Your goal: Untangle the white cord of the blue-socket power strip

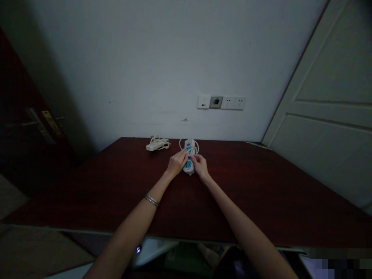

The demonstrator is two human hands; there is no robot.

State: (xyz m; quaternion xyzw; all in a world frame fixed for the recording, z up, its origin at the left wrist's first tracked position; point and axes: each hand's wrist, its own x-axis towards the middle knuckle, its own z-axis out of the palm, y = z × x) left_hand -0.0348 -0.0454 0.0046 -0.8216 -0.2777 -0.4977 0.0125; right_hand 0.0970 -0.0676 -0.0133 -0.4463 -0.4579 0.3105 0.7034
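A white and blue power strip (189,155) lies on the dark red table (261,193), near its far edge, with its white cord looped around it. My left hand (176,163) grips the strip's left side, fingers curled onto it. From the right, my right hand (200,164) pinches the cord over the strip. A bracelet (152,200) sits on my left wrist.
A second, cream power strip (157,144) with a coiled cord lies to the left by the wall. Wall sockets (221,102) sit above the table. A dark door (26,124) stands at left, a white door (328,116) at right.
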